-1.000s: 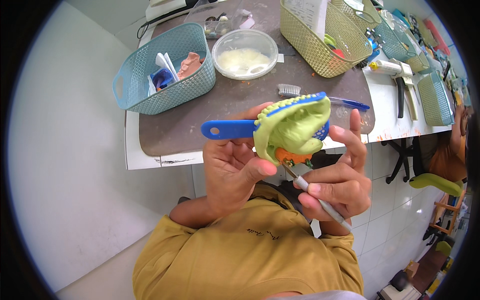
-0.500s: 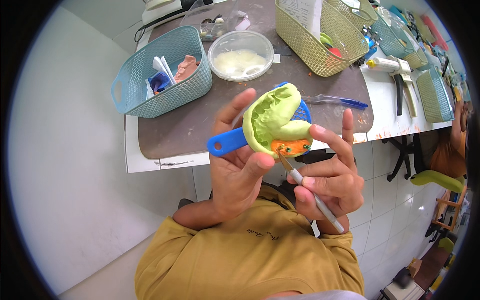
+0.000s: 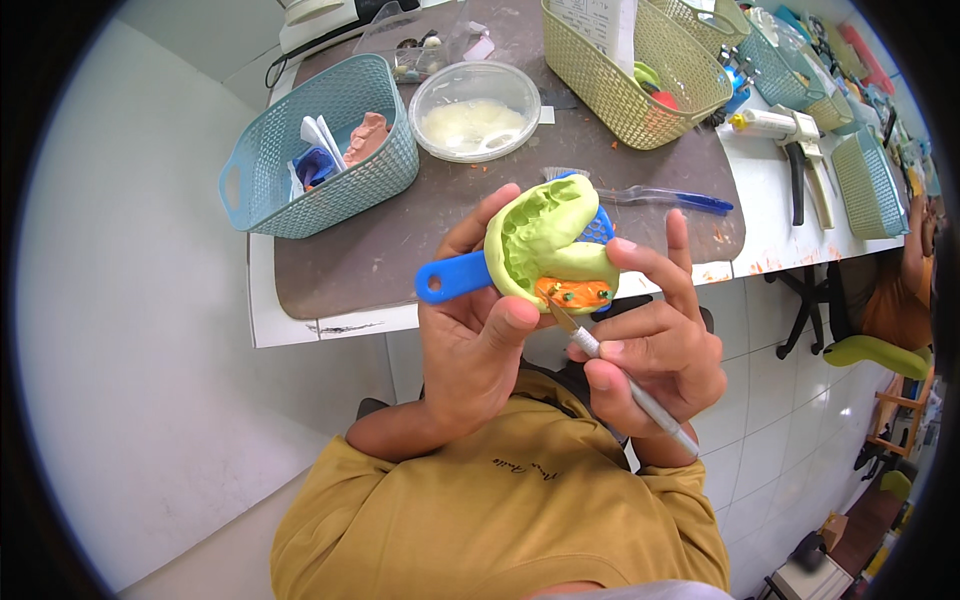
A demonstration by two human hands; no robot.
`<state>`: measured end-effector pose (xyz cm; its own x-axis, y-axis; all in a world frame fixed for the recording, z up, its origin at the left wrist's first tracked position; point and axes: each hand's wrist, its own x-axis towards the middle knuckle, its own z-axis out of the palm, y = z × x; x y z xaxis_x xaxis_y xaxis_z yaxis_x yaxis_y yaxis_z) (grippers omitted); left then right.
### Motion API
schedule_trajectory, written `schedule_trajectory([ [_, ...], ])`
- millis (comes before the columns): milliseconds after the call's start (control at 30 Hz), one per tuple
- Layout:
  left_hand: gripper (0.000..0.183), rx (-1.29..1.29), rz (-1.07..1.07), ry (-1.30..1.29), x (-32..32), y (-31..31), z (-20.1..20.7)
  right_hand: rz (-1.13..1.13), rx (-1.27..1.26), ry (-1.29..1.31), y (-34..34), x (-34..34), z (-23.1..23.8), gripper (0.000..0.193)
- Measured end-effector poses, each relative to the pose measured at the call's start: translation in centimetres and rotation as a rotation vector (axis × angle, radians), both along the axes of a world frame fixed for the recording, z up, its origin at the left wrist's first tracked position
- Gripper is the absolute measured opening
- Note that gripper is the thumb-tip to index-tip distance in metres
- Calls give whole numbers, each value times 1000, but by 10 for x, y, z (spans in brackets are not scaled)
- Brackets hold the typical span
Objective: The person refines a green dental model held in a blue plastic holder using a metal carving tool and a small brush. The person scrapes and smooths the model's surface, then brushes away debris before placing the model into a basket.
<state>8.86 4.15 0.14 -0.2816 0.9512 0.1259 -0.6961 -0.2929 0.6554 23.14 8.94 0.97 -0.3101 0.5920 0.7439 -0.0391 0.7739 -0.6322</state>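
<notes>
My left hand (image 3: 465,345) grips a blue dental impression tray (image 3: 452,278) from beneath, thumb near its lower edge. Light green impression material (image 3: 535,235) fills the tray, with tooth-shaped hollows along its curve. An orange patch (image 3: 590,294) sits at the lower right of it, with a few small green and metallic posts standing out. In my right hand (image 3: 660,360) is a craft knife (image 3: 640,395) with a silver handle, held like a pen. Its blade tip touches or nearly touches the left end of the orange patch. The right index fingertip rests by the green material's edge.
On the desk are a blue basket (image 3: 325,195) with a pink dental model (image 3: 367,138), a round plastic tub (image 3: 475,110) of pale material and a blue-handled brush (image 3: 670,199). A beige basket (image 3: 640,105) stands behind. Farther right lie a dispensing gun (image 3: 790,135) and another person (image 3: 890,290).
The blade tip has shifted slightly left along the orange patch, and the right hand moved a little left with it. The tray is tilted slightly differently; more of the brush's bristles show.
</notes>
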Motion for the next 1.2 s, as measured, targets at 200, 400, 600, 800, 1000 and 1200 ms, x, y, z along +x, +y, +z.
schedule_trajectory([
  [200,84,105,97,139,-2,0,-1,14,-52,10,1,4,5,15],
  [400,85,261,171,277,-5,2,-8,41,-79,35,3,6,5,13],
  [600,85,313,199,296,-5,3,-7,59,-42,-7,5,7,9,16],
  [800,88,148,106,173,-7,1,-1,-3,74,-124,2,8,18,19],
  [1000,90,91,31,75,-8,1,0,-9,107,-146,1,11,19,18],
  [1200,92,57,-3,40,-7,1,-1,49,56,-138,3,17,22,20],
])
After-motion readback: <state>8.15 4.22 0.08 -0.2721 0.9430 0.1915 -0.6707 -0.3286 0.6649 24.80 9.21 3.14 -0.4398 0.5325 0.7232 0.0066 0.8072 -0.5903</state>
